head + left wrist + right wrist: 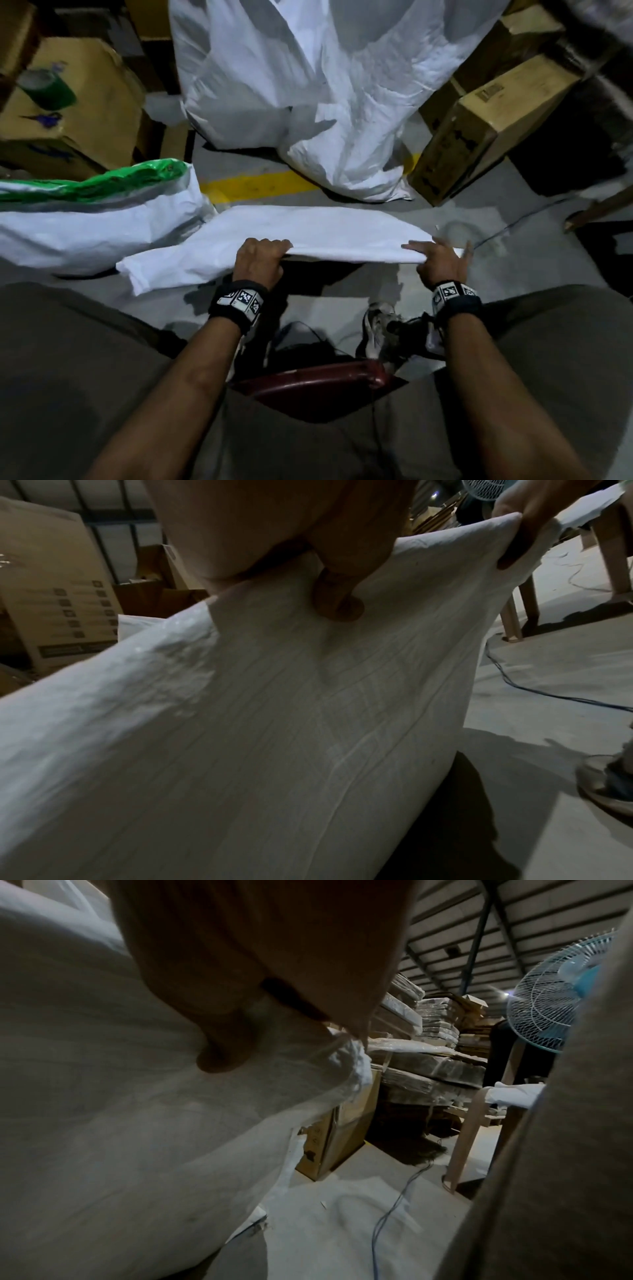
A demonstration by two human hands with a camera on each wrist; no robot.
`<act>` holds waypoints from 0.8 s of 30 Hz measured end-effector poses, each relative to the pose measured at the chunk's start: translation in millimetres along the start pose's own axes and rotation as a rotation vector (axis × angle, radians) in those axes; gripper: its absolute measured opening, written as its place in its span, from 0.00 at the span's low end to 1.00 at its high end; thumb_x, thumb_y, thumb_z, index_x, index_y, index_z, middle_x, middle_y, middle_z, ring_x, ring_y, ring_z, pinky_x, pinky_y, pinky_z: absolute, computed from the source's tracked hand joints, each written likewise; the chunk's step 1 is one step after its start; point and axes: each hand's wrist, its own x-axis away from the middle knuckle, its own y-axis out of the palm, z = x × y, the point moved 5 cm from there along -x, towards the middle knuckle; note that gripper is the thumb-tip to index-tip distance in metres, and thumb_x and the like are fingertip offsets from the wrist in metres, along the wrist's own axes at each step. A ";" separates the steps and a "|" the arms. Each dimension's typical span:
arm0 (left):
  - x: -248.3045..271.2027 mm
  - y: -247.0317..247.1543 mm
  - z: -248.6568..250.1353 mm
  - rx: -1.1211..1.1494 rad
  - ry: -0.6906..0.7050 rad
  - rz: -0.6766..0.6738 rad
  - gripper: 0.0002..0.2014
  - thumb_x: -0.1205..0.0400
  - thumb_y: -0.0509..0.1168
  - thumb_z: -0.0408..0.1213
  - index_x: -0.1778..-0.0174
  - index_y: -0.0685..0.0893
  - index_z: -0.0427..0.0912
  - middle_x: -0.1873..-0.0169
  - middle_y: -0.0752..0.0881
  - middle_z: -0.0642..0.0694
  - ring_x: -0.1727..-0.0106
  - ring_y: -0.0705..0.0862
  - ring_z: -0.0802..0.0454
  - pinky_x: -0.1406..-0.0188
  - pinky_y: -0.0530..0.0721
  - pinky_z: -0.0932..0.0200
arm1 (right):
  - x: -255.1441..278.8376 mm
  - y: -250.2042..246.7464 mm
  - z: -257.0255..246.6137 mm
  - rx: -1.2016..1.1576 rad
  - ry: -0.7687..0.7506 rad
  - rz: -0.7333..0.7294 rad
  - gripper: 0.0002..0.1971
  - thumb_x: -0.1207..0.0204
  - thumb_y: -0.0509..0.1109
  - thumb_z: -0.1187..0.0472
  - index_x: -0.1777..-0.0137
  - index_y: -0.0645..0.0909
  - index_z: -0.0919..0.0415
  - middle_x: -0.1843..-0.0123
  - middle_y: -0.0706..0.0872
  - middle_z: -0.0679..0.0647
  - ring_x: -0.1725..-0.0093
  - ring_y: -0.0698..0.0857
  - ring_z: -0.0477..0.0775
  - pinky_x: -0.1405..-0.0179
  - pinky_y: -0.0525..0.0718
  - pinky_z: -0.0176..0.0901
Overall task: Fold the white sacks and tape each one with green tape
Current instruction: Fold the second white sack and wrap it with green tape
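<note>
A white woven sack (308, 233) is lifted off the grey floor in front of my knees, its near edge folded over. My left hand (262, 255) grips that near edge, fingers curled over the top and thumb (337, 599) pressed underneath. My right hand (436, 257) pinches the sack's right end, thumb (226, 1047) under the cloth (137, 1096). A roll of green tape (48, 90) stands on a cardboard box (78, 113) at the far left. A folded sack bundle wrapped in green tape (96, 209) lies on the floor to the left.
A big heap of loose white sacks (308, 85) fills the back centre. Cardboard boxes (486, 126) stand at the right. A yellow floor line (253, 186), a cable (394, 1210), a fan (561, 993), a wooden table leg (469, 1137) and my dark red stool (315, 380) are nearby.
</note>
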 end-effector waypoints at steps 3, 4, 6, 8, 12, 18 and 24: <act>3.1 3.5 -4.0 0.004 0.017 -0.002 0.21 0.44 0.74 0.26 0.56 0.89 0.48 0.68 0.89 0.44 0.65 0.88 0.39 0.62 0.83 0.52 | 4.5 -0.8 1.7 -0.006 0.102 -0.027 0.25 0.26 0.73 0.62 0.37 0.84 0.28 0.26 0.82 0.47 0.24 0.77 0.52 0.19 0.49 0.73; 4.0 5.0 -10.1 -0.001 0.002 -0.015 0.20 0.42 0.74 0.27 0.56 0.88 0.48 0.68 0.89 0.44 0.64 0.88 0.39 0.61 0.82 0.52 | 5.2 -2.0 0.8 -0.004 0.125 -0.032 0.24 0.25 0.72 0.61 0.39 0.84 0.27 0.27 0.83 0.49 0.27 0.80 0.55 0.21 0.55 0.75; 6.5 12.1 -30.9 -0.043 -0.062 -0.053 0.18 0.37 0.74 0.31 0.52 0.87 0.49 0.62 0.90 0.44 0.55 0.88 0.39 0.53 0.79 0.50 | 5.7 -2.5 1.5 -0.007 0.166 -0.050 0.23 0.24 0.71 0.60 0.40 0.84 0.27 0.29 0.83 0.49 0.31 0.81 0.58 0.24 0.57 0.82; 12.9 16.3 -56.8 -0.097 -0.147 -0.072 0.22 0.34 0.75 0.35 0.43 0.86 0.51 0.52 0.90 0.45 0.45 0.86 0.41 0.39 0.72 0.45 | 6.2 -2.6 4.8 -0.002 0.198 -0.063 0.24 0.24 0.70 0.62 0.39 0.84 0.27 0.28 0.81 0.49 0.27 0.78 0.57 0.26 0.52 0.89; 25.9 10.3 -108.6 -0.142 -0.304 -0.067 0.23 0.33 0.78 0.39 0.41 0.88 0.52 0.48 0.91 0.46 0.39 0.84 0.42 0.29 0.59 0.44 | 3.0 -4.9 10.6 -0.023 0.226 -0.063 0.25 0.24 0.70 0.64 0.37 0.83 0.30 0.24 0.77 0.47 0.20 0.70 0.52 0.30 0.46 0.95; 22.6 -4.0 -132.2 -0.257 -0.364 -0.087 0.11 0.32 0.76 0.35 0.54 0.93 0.51 0.56 0.92 0.46 0.44 0.87 0.44 0.25 0.61 0.45 | -2.8 -7.0 13.8 -0.025 0.315 -0.063 0.24 0.24 0.74 0.62 0.32 0.83 0.39 0.24 0.77 0.50 0.20 0.70 0.55 0.32 0.47 0.97; 16.4 15.8 -141.4 -0.213 -0.410 -0.356 0.17 0.22 0.72 0.42 0.36 0.87 0.52 0.35 0.87 0.46 0.31 0.83 0.45 0.26 0.69 0.48 | 2.9 5.5 -42.9 0.092 -0.185 -0.199 0.26 0.26 0.76 0.52 0.27 0.80 0.46 0.25 0.79 0.48 0.21 0.70 0.53 0.18 0.48 0.69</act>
